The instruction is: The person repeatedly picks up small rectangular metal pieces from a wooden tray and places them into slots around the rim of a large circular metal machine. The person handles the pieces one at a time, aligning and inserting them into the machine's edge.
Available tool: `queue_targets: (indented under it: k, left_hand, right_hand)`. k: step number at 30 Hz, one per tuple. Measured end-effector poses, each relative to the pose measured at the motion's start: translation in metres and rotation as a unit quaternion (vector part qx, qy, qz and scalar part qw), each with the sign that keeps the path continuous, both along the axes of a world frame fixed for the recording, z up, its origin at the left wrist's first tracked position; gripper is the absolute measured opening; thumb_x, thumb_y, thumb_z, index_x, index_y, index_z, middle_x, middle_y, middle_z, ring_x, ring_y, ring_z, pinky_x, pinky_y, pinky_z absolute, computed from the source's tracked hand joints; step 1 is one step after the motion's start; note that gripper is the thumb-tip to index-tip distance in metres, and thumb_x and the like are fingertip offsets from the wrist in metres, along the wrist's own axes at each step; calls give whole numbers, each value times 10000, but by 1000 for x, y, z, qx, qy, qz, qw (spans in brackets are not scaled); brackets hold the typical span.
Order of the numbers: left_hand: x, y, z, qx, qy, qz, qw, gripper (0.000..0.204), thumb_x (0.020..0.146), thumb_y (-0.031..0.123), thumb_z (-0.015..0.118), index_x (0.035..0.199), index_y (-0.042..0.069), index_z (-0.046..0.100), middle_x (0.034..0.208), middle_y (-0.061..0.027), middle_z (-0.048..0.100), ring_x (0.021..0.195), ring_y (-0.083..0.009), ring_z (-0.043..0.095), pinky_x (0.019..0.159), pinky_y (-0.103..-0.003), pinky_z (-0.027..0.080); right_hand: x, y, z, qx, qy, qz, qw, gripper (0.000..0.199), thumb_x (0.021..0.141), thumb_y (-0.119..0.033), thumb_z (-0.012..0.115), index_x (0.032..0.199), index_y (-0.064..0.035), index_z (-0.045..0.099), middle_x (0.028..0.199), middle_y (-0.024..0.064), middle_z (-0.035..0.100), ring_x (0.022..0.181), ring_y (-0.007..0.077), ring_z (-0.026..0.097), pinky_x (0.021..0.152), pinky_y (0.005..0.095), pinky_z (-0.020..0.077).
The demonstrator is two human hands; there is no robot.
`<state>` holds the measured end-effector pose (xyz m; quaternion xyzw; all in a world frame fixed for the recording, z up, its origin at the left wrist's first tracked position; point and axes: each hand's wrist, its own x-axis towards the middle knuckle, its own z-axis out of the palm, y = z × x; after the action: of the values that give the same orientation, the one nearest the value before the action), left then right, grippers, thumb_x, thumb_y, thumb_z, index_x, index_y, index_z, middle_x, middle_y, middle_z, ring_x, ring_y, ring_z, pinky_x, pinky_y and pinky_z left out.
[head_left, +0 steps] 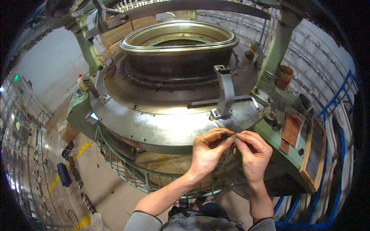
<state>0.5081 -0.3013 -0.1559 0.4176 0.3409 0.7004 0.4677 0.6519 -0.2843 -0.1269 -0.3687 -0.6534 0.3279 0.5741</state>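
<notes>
My left hand [206,154] is closed in a pinch on a small black piece [224,135], with its fingertips near the front edge of the machine's polished metal ring [169,125]. Close against it, my right hand [254,154] pinches too; the fingertips of both hands meet. Whatever lies between the right fingers is too small to make out. Just beyond my hands a grey curved metal bracket [226,92] stands upright on the ring. A long metal bar with a bent end [243,99] lies on the ring by the bracket's foot.
A large round metal cylinder [179,48] rises from the machine's middle. Green posts [281,42] flank it. On the green ledge at right are a brown rusty plate [291,129], a metal cup [303,104] and a wood-framed board [314,154]. A green wire guard [123,165] curves below the ring.
</notes>
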Motion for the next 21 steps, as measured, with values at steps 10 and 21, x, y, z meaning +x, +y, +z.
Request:
queue_targets:
  k: [10, 21]
  left_hand:
    - [-77, -14, -7, 6, -226, 93, 970, 347, 981, -2, 688, 1326, 27, 661, 1233, -148, 736, 1063, -198, 719, 929, -359, 611]
    - [-197, 11, -6, -128, -114, -158, 972, 269, 965, -3, 713, 1228, -42, 673, 1146, -165, 739, 1038, -246, 739, 922, -394, 638]
  right_hand:
    - [-124, 15, -20, 12, 119, 117, 986, 213, 856, 107, 752, 1046, 13, 769, 1055, 117, 766, 968, 184, 734, 837, 292, 588]
    - [-162, 21, -16, 232, -204, -7, 951, 328, 690, 12, 864, 985, -43, 732, 970, 70, 663, 860, 251, 655, 722, 359, 540]
